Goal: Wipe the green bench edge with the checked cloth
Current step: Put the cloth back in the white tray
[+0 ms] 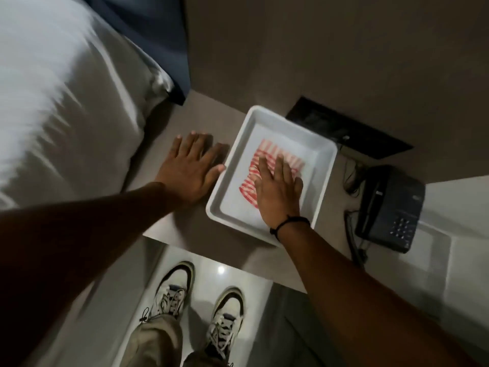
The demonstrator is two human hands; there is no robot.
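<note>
A white bed (60, 96) filled the upper left, its bedding bulging over the left edge of a grey-brown bedside surface (169, 223), with a dark blue headboard (158, 35) behind it against the taupe wall (330, 49). The bedside surface ran from the bed to the right, and nothing on it looked green under this dim light. Below its front edge lay a glossy pale floor (211, 258), where two white and dark sneakers (173, 290) stood under khaki trouser legs (156, 340).

A white rectangular tray (235, 181) sat on the surface, turned at an angle. Behind its far corner a black panel (344, 125) was set in the wall, and to the right a dark corded telephone (389, 207) rested with its cable (352, 234) trailing down beside the tray; its small label was too blurred to read.

The checked cloth (277, 157), red and white, lay folded inside the tray on the white bottom. The right hand (277, 192) pressed flat on top of it, fingers spread and straight, not clenched around anything, covering the near half of the cloth. A black cord bracelet (289, 223) circled that wrist. The left hand (190, 168) lay palm down on the bare surface just left of the tray, fingers splayed and released, its thumb touching the tray's left rim. No writing or brand could be read anywhere
</note>
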